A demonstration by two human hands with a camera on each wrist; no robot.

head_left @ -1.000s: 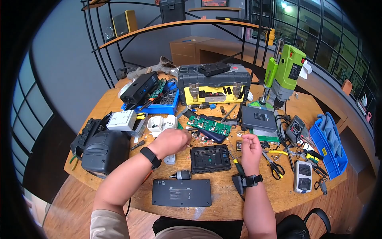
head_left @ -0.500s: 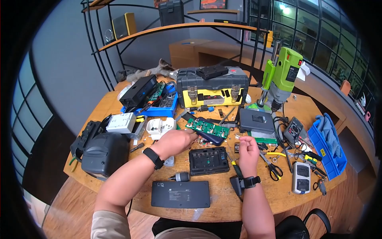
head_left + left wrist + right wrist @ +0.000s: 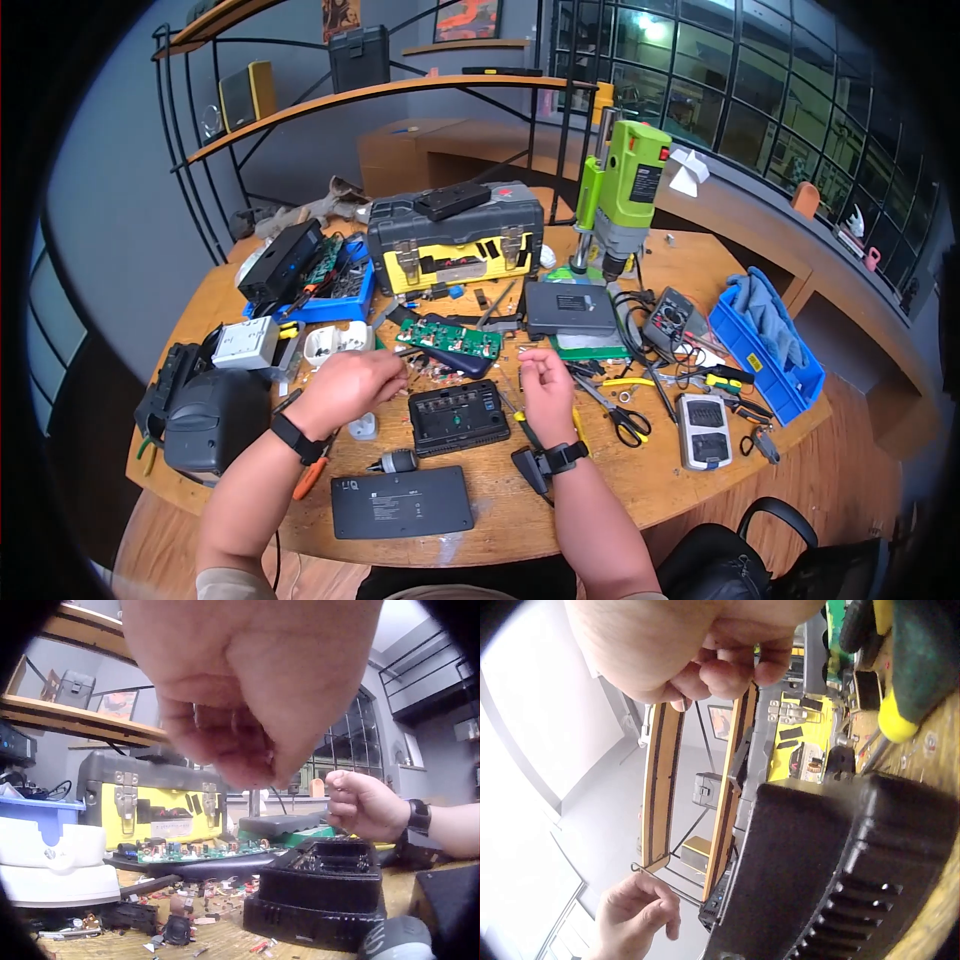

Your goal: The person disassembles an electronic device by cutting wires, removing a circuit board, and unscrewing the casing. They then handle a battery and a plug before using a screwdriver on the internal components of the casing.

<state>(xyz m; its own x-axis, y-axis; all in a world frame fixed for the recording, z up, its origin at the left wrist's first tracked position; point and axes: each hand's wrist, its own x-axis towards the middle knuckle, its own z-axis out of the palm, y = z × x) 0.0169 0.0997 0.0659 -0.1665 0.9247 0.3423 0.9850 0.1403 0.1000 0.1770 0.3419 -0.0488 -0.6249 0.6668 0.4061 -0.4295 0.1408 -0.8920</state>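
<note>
My left hand (image 3: pixel 350 387) hovers over the scatter of small loose parts (image 3: pixel 428 372), to the left of an opened black plastic housing (image 3: pixel 460 420). Its fingers bend inward with the tips bunched; I cannot tell whether something tiny is between them. On the other side of the housing, my right hand (image 3: pixel 547 390) is raised with loosely curled fingers, and nothing shows in it. Beyond both hands lies a green circuit board (image 3: pixel 450 338) on a dark blue case. A dark labelled cover panel (image 3: pixel 402 503) lies nearest the body, with a grey-and-black stubby tool (image 3: pixel 396 461) behind it.
A black-and-yellow toolbox (image 3: pixel 457 238) and a green drill press (image 3: pixel 630 185) stand at the back. Scissors (image 3: pixel 628 425), a multimeter (image 3: pixel 672 318) and a blue bin (image 3: pixel 775 365) are at right. At left are a black case (image 3: pixel 215 420) and white housings (image 3: pixel 338 340).
The head view has turned right, so everything sits further left. My left hand reached in towards the small parts and drew back a little; the right hand stays beside the housing.
</note>
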